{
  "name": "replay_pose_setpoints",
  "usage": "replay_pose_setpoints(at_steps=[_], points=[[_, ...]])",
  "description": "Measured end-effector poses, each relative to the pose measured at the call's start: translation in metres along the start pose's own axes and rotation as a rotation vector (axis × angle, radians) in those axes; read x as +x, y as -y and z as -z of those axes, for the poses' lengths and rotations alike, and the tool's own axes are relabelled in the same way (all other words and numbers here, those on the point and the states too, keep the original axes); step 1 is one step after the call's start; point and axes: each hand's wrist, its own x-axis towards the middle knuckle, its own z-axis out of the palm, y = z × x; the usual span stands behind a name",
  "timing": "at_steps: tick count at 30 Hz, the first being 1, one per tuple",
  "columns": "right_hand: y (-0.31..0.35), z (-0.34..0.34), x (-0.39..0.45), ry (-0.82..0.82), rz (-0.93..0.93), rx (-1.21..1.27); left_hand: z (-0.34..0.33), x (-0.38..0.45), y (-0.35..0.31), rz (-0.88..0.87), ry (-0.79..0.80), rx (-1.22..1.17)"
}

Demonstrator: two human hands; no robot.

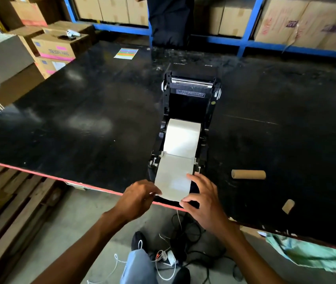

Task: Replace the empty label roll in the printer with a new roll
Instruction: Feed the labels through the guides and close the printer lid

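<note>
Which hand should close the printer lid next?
Probably the right hand: it lies nearer the black printer's open lid, while the left hand pinches the white label strip's corner and can keep it flat.

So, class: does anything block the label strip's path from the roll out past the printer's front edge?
Nothing visible does. The label strip runs clear from the roll; both hands pinch its free end.

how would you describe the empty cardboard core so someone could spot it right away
On the black table, look right of the open printer. The long cardboard core lies on its side there, bare brown with no paper on it. It is much longer than the short cardboard piece nearer the table's edge.
</note>
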Motion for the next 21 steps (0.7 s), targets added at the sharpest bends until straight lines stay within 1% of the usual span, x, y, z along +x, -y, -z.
replay_pose_setpoints(at_steps=[2,4,7,8,9,11,13,14,16,18,19,21], points=[[0.0,0.001,0.0,0.01,0.004,-0.007,-0.001,-0.001,0.001,0.071,-0.004,-0.074],[0.0,0.004,0.001,0.028,0.006,0.0,0.0,0.002,0.001,0.225,-0.065,-0.227],[0.002,0.019,0.015,0.015,0.002,0.051,0.006,0.014,0.001,0.443,-0.339,-0.37],[0.002,0.027,0.025,0.011,0.004,0.06,0.009,0.019,0.001,0.527,-0.394,-0.408],[0.003,0.037,0.038,0.004,0.01,0.058,0.012,0.024,0.002,0.613,-0.396,-0.464],[0.006,0.058,0.071,-0.052,0.019,0.039,0.015,0.034,0.003,0.762,-0.301,-0.668],[0.01,0.084,0.108,-0.167,0.033,0.017,0.017,0.043,0.0,0.902,-0.207,-0.85],[0.011,0.097,0.128,-0.227,0.042,-0.003,0.017,0.046,0.0,0.942,-0.187,-0.892],[0.013,0.122,0.166,-0.334,0.052,-0.057,0.017,0.05,0.0,0.959,-0.181,-0.912],[0.012,0.145,0.202,-0.38,0.028,-0.13,0.019,0.052,0.0,0.957,-0.173,-0.909],[0.011,0.154,0.218,-0.361,0.004,-0.173,0.021,0.052,0.0,0.955,-0.169,-0.907],[0.007,0.166,0.243,-0.264,-0.067,-0.266,0.024,0.052,-0.001,0.965,-0.163,-0.903]])
